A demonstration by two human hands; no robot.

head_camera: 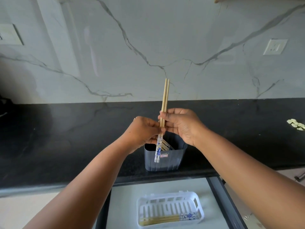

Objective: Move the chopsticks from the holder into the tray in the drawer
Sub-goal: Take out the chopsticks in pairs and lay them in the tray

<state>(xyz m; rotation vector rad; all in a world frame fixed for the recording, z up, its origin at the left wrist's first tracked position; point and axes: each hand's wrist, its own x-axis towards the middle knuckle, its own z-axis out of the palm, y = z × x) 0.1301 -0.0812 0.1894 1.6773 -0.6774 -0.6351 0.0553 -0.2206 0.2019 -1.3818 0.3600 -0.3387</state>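
A pair of wooden chopsticks with blue-and-white patterned ends stands upright above the dark grey holder on the black counter. My left hand pinches the pair low down, just above the patterned part. My right hand grips the same pair a little higher with fingers and thumb. More chopsticks lean inside the holder. Below, the open drawer holds a white slotted tray with a few chopsticks lying along its near side.
The black counter runs across under a marble backsplash with an outlet at the right. Small pale objects lie at the counter's far right. The drawer's dark side rail borders the tray's right.
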